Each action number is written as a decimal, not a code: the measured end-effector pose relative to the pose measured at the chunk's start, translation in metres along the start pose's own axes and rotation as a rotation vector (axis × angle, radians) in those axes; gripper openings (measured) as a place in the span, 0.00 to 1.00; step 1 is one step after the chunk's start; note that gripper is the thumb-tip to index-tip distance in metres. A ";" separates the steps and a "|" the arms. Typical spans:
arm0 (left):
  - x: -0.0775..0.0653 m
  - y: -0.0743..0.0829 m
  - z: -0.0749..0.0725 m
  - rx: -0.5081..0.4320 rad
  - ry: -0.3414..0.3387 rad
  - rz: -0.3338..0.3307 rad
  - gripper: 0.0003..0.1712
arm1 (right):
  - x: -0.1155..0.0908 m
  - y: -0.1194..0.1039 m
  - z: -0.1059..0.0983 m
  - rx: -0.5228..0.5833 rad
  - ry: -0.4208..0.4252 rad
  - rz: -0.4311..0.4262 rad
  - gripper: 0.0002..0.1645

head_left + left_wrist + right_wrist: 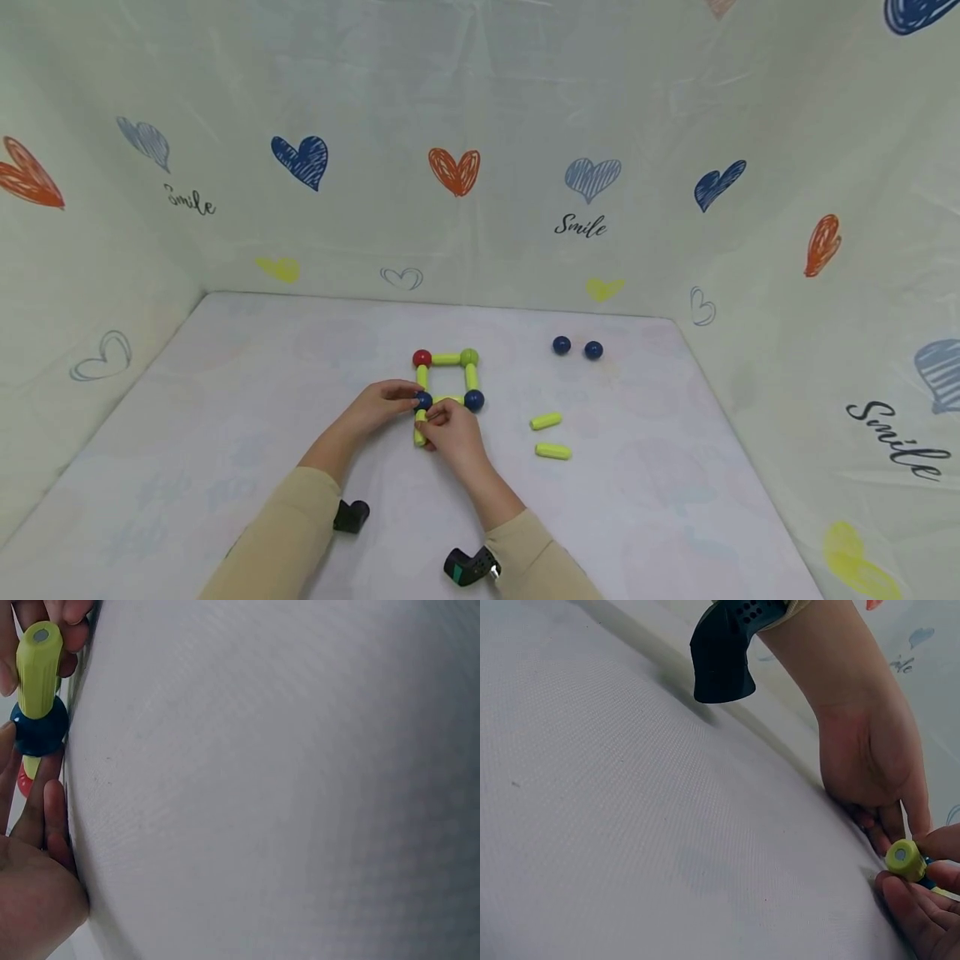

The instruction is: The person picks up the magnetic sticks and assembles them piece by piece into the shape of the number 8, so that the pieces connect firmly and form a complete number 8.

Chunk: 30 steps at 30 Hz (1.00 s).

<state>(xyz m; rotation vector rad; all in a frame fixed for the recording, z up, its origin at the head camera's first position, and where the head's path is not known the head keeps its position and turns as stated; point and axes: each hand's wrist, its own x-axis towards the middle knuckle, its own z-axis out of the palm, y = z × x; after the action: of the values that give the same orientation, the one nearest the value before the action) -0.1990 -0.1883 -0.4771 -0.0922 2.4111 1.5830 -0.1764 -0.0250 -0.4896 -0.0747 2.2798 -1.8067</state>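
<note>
A square of yellow-green magnetic rods lies on the table, with a red ball (422,358), a green ball (468,357) and a blue ball (474,401) at three corners. At the near-left corner is another blue ball (39,733), pinched by my left hand (378,406) between thumb and fingers. My right hand (457,433) pinches a yellow-green rod (37,675) that points from this ball towards me. In the left wrist view the rod's inner end meets the ball. Its free end (902,856), with a grey metal centre, faces the right wrist camera.
To the right of the square lie two loose yellow-green rods, a far rod (546,421) and a near rod (553,451). Two loose blue balls, a left ball (562,345) and a right ball (593,350), sit farther back. A heart-printed curtain (510,242) borders the white table (637,517).
</note>
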 end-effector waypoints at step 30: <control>0.003 0.000 0.003 0.037 0.003 -0.057 0.20 | 0.007 -0.013 -0.054 -0.137 0.114 -0.088 0.10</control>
<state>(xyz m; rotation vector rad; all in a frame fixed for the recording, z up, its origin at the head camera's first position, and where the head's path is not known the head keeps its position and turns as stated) -0.2018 -0.1849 -0.4790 -0.1543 2.4161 1.5147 -0.1958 0.0220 -0.4665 -0.0985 2.5156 -1.7357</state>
